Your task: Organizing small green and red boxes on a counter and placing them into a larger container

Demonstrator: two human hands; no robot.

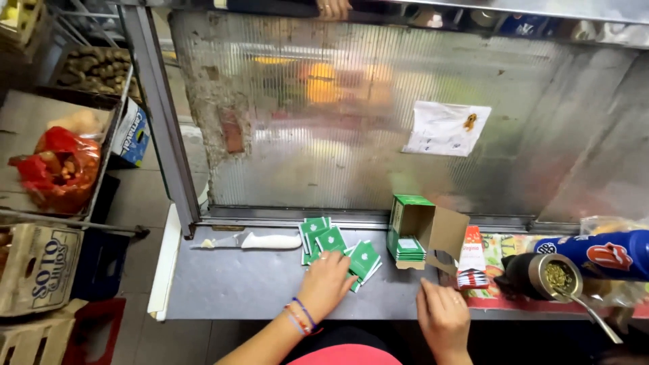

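The grey counter point(236, 284) lies under both hands. Beyond the right hand point(443, 314), which rests loose and empty, stands an open cardboard box point(422, 233). The left hand point(328, 280) presses flat, fingers spread, on scattered green packets point(334, 243); a white-handled knife point(253, 241) lies further left.

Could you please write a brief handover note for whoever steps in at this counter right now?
Left hand: flat, fingers on the loose green sachets spread over the grey counter; it grips nothing.
Right hand: empty, resting on the counter edge beside the open green carton, which lies on its side.
Done: part of the sachets stand stacked inside the carton.
Left: about a dozen sachets lie loose outside it.
Nearby: a white-handled knife and a mate cup.
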